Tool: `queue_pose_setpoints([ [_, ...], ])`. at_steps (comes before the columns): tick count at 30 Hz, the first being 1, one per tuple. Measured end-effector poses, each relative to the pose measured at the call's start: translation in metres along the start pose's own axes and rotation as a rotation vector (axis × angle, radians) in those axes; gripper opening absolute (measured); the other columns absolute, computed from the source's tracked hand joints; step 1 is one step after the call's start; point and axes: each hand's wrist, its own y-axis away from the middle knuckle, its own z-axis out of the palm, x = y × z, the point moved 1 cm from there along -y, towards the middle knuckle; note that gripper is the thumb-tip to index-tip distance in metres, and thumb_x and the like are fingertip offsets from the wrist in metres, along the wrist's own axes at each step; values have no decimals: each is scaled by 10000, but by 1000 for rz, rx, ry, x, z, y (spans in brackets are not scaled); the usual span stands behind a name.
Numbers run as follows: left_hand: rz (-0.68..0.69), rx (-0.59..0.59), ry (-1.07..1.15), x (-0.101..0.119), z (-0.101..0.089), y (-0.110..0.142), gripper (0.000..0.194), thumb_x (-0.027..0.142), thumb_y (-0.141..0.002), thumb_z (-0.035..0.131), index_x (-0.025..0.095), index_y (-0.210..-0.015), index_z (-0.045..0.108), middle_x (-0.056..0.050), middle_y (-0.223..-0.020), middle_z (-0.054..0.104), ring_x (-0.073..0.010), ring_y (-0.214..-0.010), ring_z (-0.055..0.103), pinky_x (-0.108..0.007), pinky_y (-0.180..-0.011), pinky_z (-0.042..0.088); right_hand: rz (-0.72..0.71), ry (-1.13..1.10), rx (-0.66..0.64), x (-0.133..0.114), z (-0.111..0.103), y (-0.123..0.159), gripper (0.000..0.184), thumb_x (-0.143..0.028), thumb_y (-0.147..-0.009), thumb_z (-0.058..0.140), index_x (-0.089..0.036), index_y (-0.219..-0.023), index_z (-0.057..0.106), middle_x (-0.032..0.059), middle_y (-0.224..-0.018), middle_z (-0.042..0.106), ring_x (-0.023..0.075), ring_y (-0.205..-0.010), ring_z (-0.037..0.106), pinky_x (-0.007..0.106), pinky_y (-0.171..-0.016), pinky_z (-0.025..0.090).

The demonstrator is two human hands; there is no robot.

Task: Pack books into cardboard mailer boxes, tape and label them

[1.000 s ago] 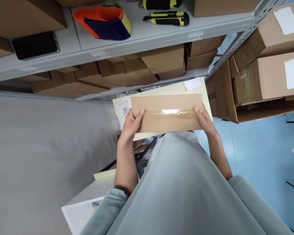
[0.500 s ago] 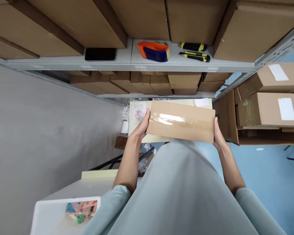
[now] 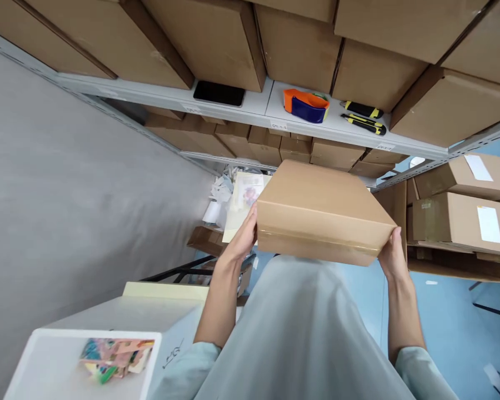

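A closed cardboard box [image 3: 320, 205] is held up in front of me, tilted so that its broad face and one long side both show. Clear tape runs along that lower side. My left hand [image 3: 245, 233] presses against the box's left end, fingers partly out of sight behind it. At the right corner, my right hand [image 3: 394, 256] grips the other end with the thumb near the edge. Beneath and behind the box, a pale yellow board [image 3: 232, 219] with a printed picture sheet [image 3: 249, 189] is partly covered.
Ahead, a grey metal shelf [image 3: 254, 118] carries many cardboard boxes, a black phone [image 3: 219, 93], an orange-and-blue tape dispenser [image 3: 306, 105] and two box cutters [image 3: 364, 123]. Stacked cartons [image 3: 462, 216] stand right. A white bin [image 3: 29, 361] with colourful pieces sits lower left, beside a grey wall [image 3: 87, 194].
The box has come up and tipped, so its broad face now shows above the taped side. Both hands have stayed on its ends. My view has swung, bringing more upper boxes into sight.
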Motion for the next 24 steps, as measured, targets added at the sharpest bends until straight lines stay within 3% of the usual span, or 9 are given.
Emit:
queue_pose_setpoints([
  [3,-57,-106,151,-31,-11,-11,572,370,-950,501,265,-1499,623,-53,-1484,700,-283,-1478,570,-427,-1202,503,15,-5,-116,19,5,-11,723,-739,-954,559,-295,-1515,665,49,-1597,631,369,-1567,488,535,-1269,453],
  [6,-95,-91,191,-67,-20,-26,655,271,-812,495,242,-1455,616,-59,-1556,646,-275,-1470,567,-414,-1185,499,82,-1,-245,51,9,-21,660,-509,-864,688,-302,-1491,692,14,-1639,588,353,-1588,457,518,-1320,371],
  [9,-185,-121,198,-107,-21,-40,617,246,-765,529,214,-1377,599,-102,-1573,622,-278,-1444,585,-427,-1181,491,197,64,-222,96,12,-24,745,-351,-753,736,-328,-1496,685,-1,-1685,525,341,-1599,441,518,-1326,343],
  [14,-393,-116,98,-159,-13,-49,380,278,-801,632,193,-1172,613,-154,-1416,701,-291,-1331,645,-457,-1134,517,279,94,-179,160,20,-19,811,-318,-629,821,-276,-1432,714,95,-1663,556,369,-1490,565,519,-1230,456],
  [16,-439,-103,77,-168,-11,-54,310,307,-818,654,195,-1106,623,-157,-1351,725,-298,-1297,657,-462,-1107,534,289,101,-164,170,23,-25,788,-372,-640,858,-252,-1406,717,117,-1615,606,363,-1463,590,511,-1238,455],
  [18,-433,-86,71,-169,-11,-64,310,329,-843,647,190,-1119,635,-174,-1397,701,-305,-1335,638,-456,-1117,527,305,127,-72,170,26,-38,785,-470,-673,887,-229,-1399,709,141,-1601,615,360,-1496,559,502,-1282,408],
  [21,-366,-42,70,-157,-9,-88,378,385,-926,581,184,-1244,623,-189,-1594,566,-287,-1449,564,-422,-1182,471,303,140,99,158,31,-69,797,-640,-772,836,-226,-1434,678,150,-1637,575,339,-1538,519,498,-1307,378],
  [24,-301,-48,70,-137,-1,-112,432,499,-983,555,170,-1255,622,-212,-1538,614,-288,-1393,612,-419,-1167,481,202,128,64,140,41,-94,727,-733,-881,725,-223,-1398,710,146,-1542,667,328,-1412,640,525,-1249,460],
])
